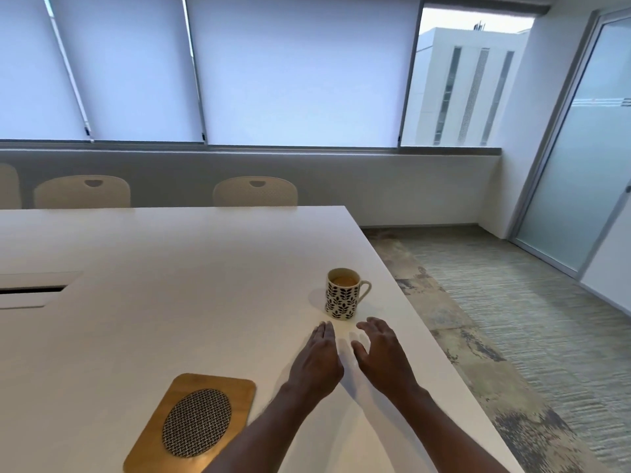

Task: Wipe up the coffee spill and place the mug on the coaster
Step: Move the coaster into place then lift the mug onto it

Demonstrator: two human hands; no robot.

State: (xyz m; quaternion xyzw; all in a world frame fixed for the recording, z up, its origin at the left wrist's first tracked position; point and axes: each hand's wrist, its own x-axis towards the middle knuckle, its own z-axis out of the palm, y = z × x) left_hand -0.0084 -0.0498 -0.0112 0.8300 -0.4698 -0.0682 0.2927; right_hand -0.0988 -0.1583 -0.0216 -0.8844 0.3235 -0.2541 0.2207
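Observation:
A white mug [342, 299] with a dark leaf pattern stands upright near the right edge of the white table [170, 268], its handle pointing right and light brown coffee inside. Just in front of it, my left hand [319, 360] hovers flat with fingers together and holds nothing. My right hand [382, 353] is beside it, fingers slightly curled and apart, also empty. A wooden coaster [194, 425] with a round woven patch lies at the near left of the hands. I see no spill and no cloth on the table.
The table's right edge [403, 302] runs close to the mug, with patterned carpet [512, 319] beyond. A cable hatch [34, 290] is set into the table at left. Chairs [254, 192] stand along the far side under the window blinds.

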